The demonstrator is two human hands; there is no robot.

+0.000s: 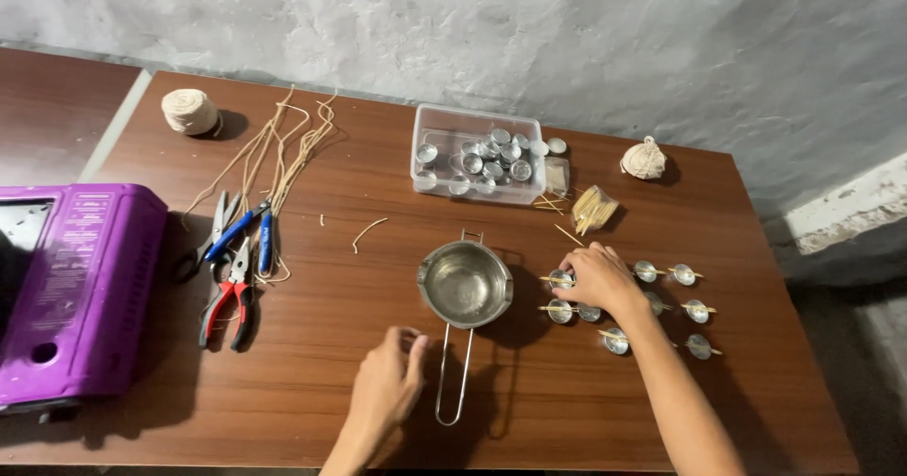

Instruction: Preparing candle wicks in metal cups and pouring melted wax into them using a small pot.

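- The small metal cups [624, 311] lie in a loose group on the right part of the wooden counter [331, 344], most with a thin stick laid across the rim.
- The right hand [597, 280] rests palm down over the left end of this group; its fingers [572, 270] curl onto one cup, but whether they are clamped on it cannot be told.
- The left hand [389, 382] lies near the front edge of the counter, just left of the saucepan handle [453, 372]; its fingers are bent together, and what they hold, if anything, is hidden.
- The steel saucepan [465, 284] stands between the two hands, its wire handle pointing toward the person.
- A bundle of sticks [593, 209] lies behind the right hand.
- A clear plastic box [477, 161] holding more metal cups stands farther back, with a ball of twine [644, 161] to its right.
- Pliers [229, 297], a blue-handled tool [248, 235] and loose cord lengths [283, 145] lie at the left, near a second twine ball [190, 111].
- A purple appliance [76, 292] occupies the far left edge.
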